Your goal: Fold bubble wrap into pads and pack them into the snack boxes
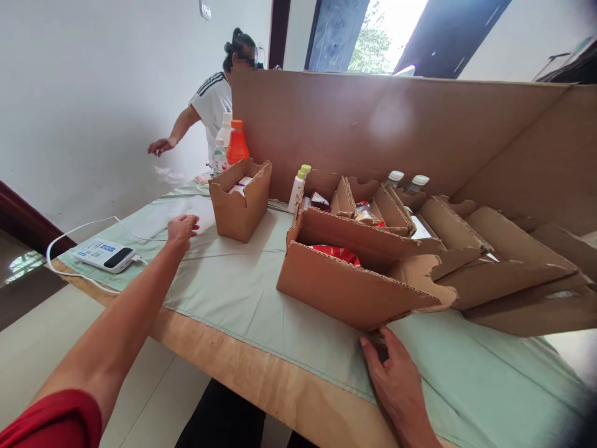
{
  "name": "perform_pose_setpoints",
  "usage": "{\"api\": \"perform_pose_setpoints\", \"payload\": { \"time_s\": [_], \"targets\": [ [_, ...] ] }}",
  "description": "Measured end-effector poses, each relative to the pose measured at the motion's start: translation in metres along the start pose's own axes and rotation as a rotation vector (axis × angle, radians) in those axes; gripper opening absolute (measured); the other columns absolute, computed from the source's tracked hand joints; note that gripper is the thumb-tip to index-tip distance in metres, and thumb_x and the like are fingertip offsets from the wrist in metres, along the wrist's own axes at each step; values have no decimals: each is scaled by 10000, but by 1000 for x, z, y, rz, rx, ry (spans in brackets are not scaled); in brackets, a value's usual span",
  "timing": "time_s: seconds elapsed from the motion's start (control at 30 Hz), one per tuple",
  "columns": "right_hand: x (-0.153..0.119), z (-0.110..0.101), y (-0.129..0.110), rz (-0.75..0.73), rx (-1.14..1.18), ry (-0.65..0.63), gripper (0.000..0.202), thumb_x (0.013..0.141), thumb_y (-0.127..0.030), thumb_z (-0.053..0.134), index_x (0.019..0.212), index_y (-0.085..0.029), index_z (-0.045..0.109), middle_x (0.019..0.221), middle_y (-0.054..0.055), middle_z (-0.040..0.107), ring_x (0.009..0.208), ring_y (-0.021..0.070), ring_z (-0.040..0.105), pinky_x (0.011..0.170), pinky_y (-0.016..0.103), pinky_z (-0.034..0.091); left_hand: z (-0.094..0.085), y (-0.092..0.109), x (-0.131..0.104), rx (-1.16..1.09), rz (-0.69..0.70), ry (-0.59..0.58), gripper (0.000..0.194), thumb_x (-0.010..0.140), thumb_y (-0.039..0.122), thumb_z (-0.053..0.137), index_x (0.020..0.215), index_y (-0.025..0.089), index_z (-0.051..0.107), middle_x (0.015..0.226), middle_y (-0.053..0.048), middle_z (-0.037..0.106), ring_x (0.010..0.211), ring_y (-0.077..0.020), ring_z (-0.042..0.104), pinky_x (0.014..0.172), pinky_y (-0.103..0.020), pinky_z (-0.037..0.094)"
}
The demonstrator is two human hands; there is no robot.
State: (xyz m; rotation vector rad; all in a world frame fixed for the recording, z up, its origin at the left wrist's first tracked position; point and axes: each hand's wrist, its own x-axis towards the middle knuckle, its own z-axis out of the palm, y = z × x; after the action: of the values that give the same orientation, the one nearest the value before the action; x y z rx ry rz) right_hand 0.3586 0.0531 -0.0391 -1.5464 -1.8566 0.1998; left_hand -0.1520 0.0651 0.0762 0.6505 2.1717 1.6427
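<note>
My right hand [396,382] rests on the green cloth at the near bottom corner of a cardboard box [345,289]. Its thumb and forefinger are apart, with the fingertips at the box's lower edge. Inside that box lies a red packet [336,254]. My left hand [183,231] is over the cloth on the left, fingers curled together; whatever they may hold is hidden. Thin clear plastic [198,210] lies just beyond it. To its right stands a smaller cardboard box [242,208] with a white package [240,185] inside.
A power bank [105,255] with a white cable [69,231] lies at the left table edge. More cardboard boxes [508,239] with goods line the right. Bottles, one orange [237,143], stand behind. Beyond the tall cardboard panel [373,130] is another person [217,93], one arm outstretched.
</note>
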Motion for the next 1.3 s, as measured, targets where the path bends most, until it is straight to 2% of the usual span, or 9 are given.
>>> {"api": "perform_pose_setpoints", "payload": {
  "time_s": [0.23,0.33,0.43,0.57,0.7,0.9,1.0,1.13,1.3],
  "targets": [
    [2,-11,-11,24,104,-57,486,873,-526,537,1162,-160,673,1192,182,733,1044,328,695,904,522,560,-57,-30,-135,248,490,69,101,780,244,682,683,213,676,864,-49,661,991,-277,647,1013,-454,499],
    [-14,-29,-30,68,183,43,440,914,-495,557,1185,-170,678,1331,175,680,1143,312,677,897,476,575,-44,-52,-203,360,694,-133,114,782,274,687,676,237,708,852,-82,711,950,-304,658,921,-473,523],
    [-43,-45,-54,92,228,96,339,956,-443,580,1151,-190,694,1342,153,682,1151,289,684,943,458,570,-21,-63,-263,598,1043,-487,91,836,199,634,840,212,724,1276,-156,714,1136,-355,641,927,-518,527],
    [-76,-62,-84,-25,239,122,238,979,-337,596,1151,-211,701,1301,131,714,1174,289,691,1017,487,548,-8,-58,-311,727,1098,-814,427,838,230,665,1262,191,634,1530,-191,553,1224,-377,609,959,-558,541],
    [-78,-72,-109,-148,196,170,244,990,-262,581,1209,-228,684,1300,130,715,1187,298,690,1036,530,536,-17,-46,-303,664,1099,-811,443,890,261,632,1329,217,599,1529,-168,557,1280,-375,584,1012,-562,522],
    [-70,-32,-144,-522,204,-315,266,1019,-167,510,1189,-198,713,1270,121,744,1206,281,676,988,485,561,-31,-56,-220,802,1097,-469,300,939,301,563,1180,182,696,1389,-211,642,1291,-427,584,997,-604,499],
    [-74,-17,-143,-520,161,-398,255,1029,-192,509,1179,-171,715,1326,134,722,1242,304,657,998,510,546,-42,-63,-196,835,1076,-368,300,950,376,573,1132,173,700,1272,-211,694,1173,-429,647,926,-591,524],
    [-76,-27,-111,-383,156,-262,251,1051,-226,492,1184,-218,704,1307,101,731,1228,257,662,1025,465,510,-43,-62,-216,677,1053,-403,368,941,462,642,1208,209,641,1260,-162,680,1117,-346,657,969,-525,520],
    [-65,-37,-71,-188,-203,-100,379,1041,-433,478,1227,-178,690,1338,173,689,1197,347,636,945,518,494,-8,-59,-257,691,1033,-521,333,899,444,687,1133,208,663,1197,-153,682,1054,-330,637,880,-478,521]
  ]
}}
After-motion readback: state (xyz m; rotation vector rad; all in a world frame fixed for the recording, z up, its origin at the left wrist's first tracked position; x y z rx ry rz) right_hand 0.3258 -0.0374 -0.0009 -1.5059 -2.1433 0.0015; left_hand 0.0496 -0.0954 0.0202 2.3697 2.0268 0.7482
